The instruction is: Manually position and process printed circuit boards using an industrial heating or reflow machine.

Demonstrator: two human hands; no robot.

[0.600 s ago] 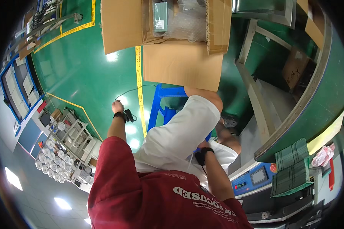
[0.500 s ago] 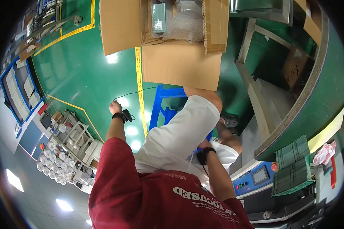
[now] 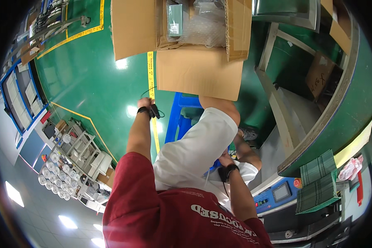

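My left hand (image 3: pixel 145 103) is out over the green floor at the left of my knee. Its fingers are closed on a thin black cord (image 3: pixel 149 89), which runs up toward the lower flap of a cardboard box (image 3: pixel 198 72). Down by my thigh, my right hand (image 3: pixel 225 159) is beside the blue plastic stool (image 3: pixel 174 120); its fingers are too hidden to read. The box stands open in front of me. Inside it lie a green carton (image 3: pixel 175 20) with a white label and clear bubble wrap (image 3: pixel 202 29).
On the right stands a workbench with a metal frame (image 3: pixel 273 89) and a blue control panel (image 3: pixel 273 196). A brown carton (image 3: pixel 320 70) lies beneath it. Yellow tape (image 3: pixel 151 74) marks the floor. Shelving with clear round containers (image 3: pixel 58 177) stands at the left.
My left hand has moved right and up, closer to the box flap, with the cord in it. My right hand has shifted slightly to the right. The box contents look the same.
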